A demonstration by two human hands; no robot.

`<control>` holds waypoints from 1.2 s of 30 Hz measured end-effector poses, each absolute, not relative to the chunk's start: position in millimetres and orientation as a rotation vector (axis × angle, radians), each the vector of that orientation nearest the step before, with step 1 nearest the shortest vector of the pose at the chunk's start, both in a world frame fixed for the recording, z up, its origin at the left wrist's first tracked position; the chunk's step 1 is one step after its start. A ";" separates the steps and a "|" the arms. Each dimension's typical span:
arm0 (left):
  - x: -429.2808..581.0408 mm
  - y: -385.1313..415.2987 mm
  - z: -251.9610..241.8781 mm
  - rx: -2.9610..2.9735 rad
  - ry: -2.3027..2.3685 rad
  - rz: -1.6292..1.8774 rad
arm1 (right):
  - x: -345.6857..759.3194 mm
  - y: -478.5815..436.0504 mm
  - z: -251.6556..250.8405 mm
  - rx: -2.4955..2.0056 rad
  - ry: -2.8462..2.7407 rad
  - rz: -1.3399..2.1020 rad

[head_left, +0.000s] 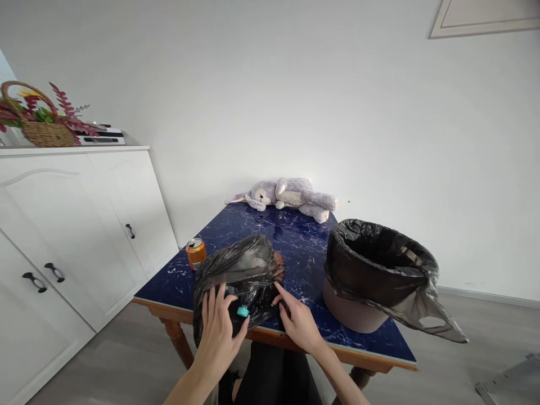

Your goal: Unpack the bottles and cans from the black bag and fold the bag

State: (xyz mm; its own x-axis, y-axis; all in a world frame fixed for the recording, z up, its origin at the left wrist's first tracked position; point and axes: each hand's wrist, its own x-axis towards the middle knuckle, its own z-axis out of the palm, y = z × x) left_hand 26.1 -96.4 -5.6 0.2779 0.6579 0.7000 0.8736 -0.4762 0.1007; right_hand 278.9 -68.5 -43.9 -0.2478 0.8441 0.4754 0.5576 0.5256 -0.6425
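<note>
A crumpled black plastic bag (242, 270) lies at the near edge of the blue marbled table (295, 242). My left hand (217, 329) rests on the bag's front with fingers spread, next to a bottle's teal cap (243, 311) that pokes out of the bag. My right hand (297, 320) touches the bag's right side, fingers stretched toward it. Neither hand grips anything that I can make out.
A brown bin lined with a black bag (375, 275) stands on the table's right. An orange can (196, 252) sits at the left edge. A grey plush toy (287, 197) lies at the far end. White cupboards (63, 236) with a flower basket (42, 121) stand at left.
</note>
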 end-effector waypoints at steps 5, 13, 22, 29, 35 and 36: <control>35.9 -100.4 13.3 -2.324 -1.353 -1.001 | 277.7 -69.6 -40.2 -1.163 -1.912 0.469; 30.4 -90.0 -3.4 -2.179 -1.411 -0.859 | 278.6 -69.7 -37.4 -1.140 -1.908 0.503; 27.3 -79.2 -8.2 -2.149 -1.429 -0.752 | 278.9 -68.2 -41.5 -1.146 -1.912 0.510; 28.3 -81.4 -3.3 -2.160 -1.455 -0.754 | 278.0 -68.8 -40.8 -1.146 -1.897 0.531; 26.6 -86.9 5.3 -2.100 -1.384 -0.785 | 277.7 -70.2 -40.2 -1.165 -1.884 0.566; 25.8 -88.7 8.9 -2.088 -1.373 -0.811 | 277.6 -70.4 -40.0 -1.168 -1.882 0.567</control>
State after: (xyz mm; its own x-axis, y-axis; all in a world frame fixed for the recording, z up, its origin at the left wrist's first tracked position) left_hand 25.8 -88.7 8.9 0.3108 0.6252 0.7159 0.9289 -0.3594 -0.0895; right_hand 277.6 -70.4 -40.0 -0.2239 0.8836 0.4112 0.5092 0.4658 -0.7237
